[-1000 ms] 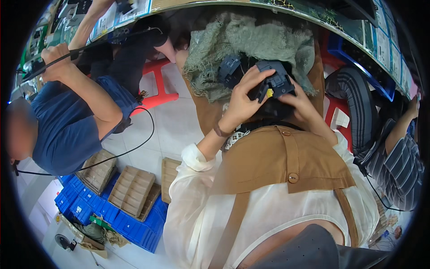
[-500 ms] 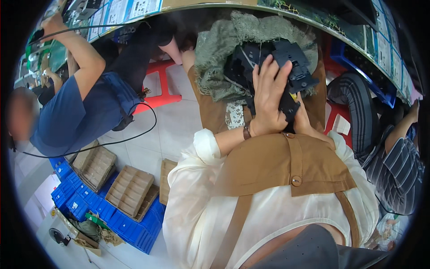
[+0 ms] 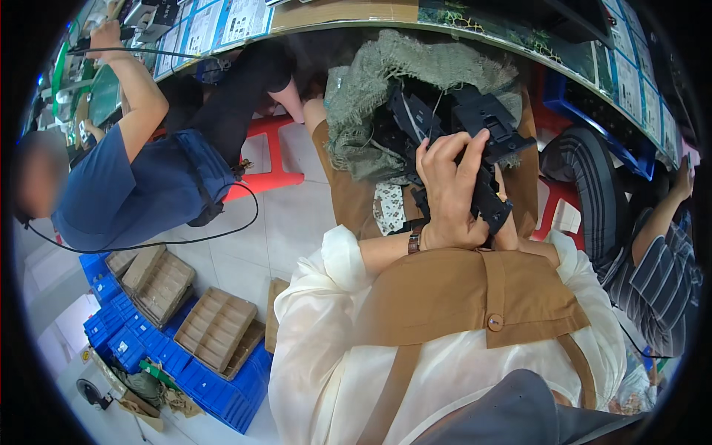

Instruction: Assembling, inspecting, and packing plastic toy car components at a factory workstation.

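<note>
Gripping: the left hand wraps its fingers over a black plastic device, knuckles up, thumb tucked out of view.
Right hand: only a sliver of it peeks out beneath the device, just right of the left wrist; whether it clasps or merely props, I cannot tell.
Device position: it sits on the lap, just above the brown apron bib, resting against a grey-green knitted cloth.
Device look: matte black, angular, built of several jointed blocks and brackets, with thin pale wires running across its upper left part.
Room left: a pale tiled floor opens beside the lap, and a red stool stands on it.
Room right: tight — a striped sleeve of a seated person presses in near the elbow.
Room ahead: the bench edge curves close above the cloth.
Further out: a person in a blue shirt reaches up at far left; blue crates with brown trays sit low left.
Hidden: the device's underside is covered by the hand and cloth, its full outline hard to make out.
</note>
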A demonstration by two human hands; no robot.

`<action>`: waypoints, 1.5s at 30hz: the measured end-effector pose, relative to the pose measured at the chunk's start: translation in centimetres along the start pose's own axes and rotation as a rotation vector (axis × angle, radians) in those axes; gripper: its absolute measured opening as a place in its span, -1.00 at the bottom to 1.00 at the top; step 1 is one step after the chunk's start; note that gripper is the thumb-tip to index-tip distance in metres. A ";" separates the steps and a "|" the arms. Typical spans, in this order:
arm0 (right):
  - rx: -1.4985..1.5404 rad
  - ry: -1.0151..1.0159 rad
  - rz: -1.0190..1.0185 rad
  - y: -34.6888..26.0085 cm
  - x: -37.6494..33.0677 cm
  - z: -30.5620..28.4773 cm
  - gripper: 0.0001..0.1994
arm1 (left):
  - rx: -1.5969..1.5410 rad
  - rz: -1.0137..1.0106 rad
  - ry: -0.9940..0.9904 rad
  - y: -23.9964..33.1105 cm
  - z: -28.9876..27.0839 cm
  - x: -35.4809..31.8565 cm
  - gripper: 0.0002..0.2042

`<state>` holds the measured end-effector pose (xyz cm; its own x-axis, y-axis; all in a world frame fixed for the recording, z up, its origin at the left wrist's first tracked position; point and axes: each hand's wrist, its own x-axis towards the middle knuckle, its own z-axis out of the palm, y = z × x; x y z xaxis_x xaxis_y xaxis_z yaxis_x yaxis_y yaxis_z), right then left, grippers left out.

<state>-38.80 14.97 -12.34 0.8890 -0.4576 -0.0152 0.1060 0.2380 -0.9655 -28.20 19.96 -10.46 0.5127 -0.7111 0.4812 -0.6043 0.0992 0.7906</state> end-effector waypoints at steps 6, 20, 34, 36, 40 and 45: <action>-0.073 -0.011 -0.034 -2.0 0.7 1.4 -0.30 | 0.065 0.065 0.070 -0.3 -0.4 -1.4 -0.39; -0.102 0.062 -0.059 -5.6 2.8 3.9 -0.36 | -0.285 -0.024 0.229 0.3 -0.8 0.8 -0.47; -0.126 0.254 -0.241 -7.2 3.4 1.0 -0.27 | -0.192 0.333 0.077 7.4 -0.1 4.1 -0.50; -0.114 0.302 -0.252 -7.2 4.1 0.6 -0.29 | -0.252 0.376 0.105 7.9 0.4 3.9 -0.55; -0.097 0.398 -0.264 -6.9 5.9 -0.3 -0.33 | -0.348 0.377 0.234 9.4 1.3 4.4 -0.73; -0.087 0.537 -0.270 -6.2 7.9 -2.1 -0.39 | -0.406 0.521 0.401 11.3 1.9 4.3 -0.88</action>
<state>-33.37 8.13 -7.00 0.4845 -0.8656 0.1264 0.2398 -0.0075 -0.9708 -34.03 16.68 -0.20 0.4520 -0.2034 0.8685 -0.5968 0.6548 0.4639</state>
